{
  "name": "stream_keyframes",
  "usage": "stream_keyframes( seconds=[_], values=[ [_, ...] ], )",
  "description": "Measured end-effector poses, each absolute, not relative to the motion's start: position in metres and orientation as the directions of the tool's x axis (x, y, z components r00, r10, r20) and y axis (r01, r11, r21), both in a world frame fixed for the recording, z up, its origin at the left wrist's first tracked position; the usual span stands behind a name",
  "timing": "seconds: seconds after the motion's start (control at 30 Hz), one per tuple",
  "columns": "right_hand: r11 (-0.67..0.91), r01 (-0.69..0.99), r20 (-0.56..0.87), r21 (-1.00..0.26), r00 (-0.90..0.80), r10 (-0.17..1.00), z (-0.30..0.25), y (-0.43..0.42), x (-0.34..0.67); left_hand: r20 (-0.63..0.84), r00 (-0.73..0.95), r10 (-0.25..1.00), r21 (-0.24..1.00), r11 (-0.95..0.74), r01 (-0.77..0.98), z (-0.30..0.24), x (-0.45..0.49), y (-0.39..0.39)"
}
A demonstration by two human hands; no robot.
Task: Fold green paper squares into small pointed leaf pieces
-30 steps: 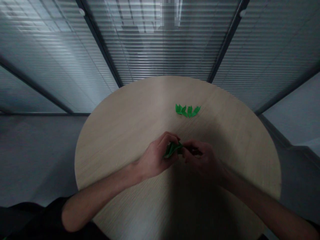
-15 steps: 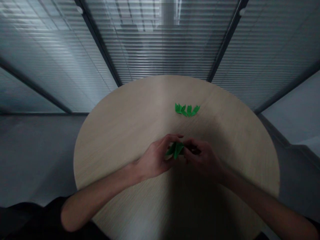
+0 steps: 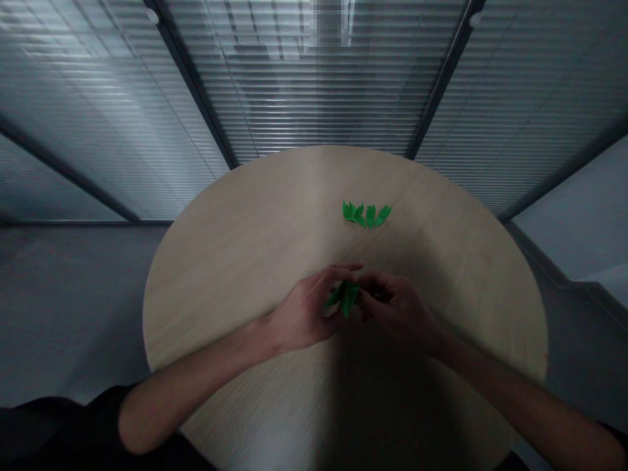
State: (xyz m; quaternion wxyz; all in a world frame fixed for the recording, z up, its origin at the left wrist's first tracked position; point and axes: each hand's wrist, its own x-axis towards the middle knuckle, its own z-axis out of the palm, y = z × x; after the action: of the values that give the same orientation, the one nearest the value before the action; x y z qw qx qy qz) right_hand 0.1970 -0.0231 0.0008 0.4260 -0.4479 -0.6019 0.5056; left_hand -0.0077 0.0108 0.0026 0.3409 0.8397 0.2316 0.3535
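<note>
I have room to swing my left hand [image 3: 307, 314] out across the round wooden surface [image 3: 220, 281] toward its left rim. The green paper piece [image 3: 347, 296] fills the narrow gap between that hand and my right hand [image 3: 400, 314]. Straight ahead, the row of green paper pieces [image 3: 366, 215] sits in the way, well apart from both hands. Beyond the far rim stands a glass partition with blinds [image 3: 314, 85].

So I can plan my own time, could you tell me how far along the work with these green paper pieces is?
A row of folded green paper pieces on the round wooden table looks done. In hand is one more green paper piece, held between the left hand and the right hand. How much remains beyond that piece cannot be told from this view.
</note>
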Motion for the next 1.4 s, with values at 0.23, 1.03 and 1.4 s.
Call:
stream_keyframes(
  seconds=[0.23,1.03,1.4],
  values=[
    [0.085,0.13,0.054,-0.988,-0.229,0.972,-0.003,-0.022,0.199,0.447,0.64,0.625,0.737,-0.663,0.133,0.003,-0.007,0.011],
    [0.049,0.167,0.036,-0.985,-0.079,0.996,-0.009,-0.02,0.199,0.523,0.579,0.625,0.631,-0.741,0.23,-0.003,-0.009,0.013],
    [0.107,0.107,0.091,-0.989,-0.146,0.985,-0.001,-0.023,0.2,0.571,0.427,0.701,0.655,-0.703,0.278,0.005,-0.008,0.015]
  ],
)
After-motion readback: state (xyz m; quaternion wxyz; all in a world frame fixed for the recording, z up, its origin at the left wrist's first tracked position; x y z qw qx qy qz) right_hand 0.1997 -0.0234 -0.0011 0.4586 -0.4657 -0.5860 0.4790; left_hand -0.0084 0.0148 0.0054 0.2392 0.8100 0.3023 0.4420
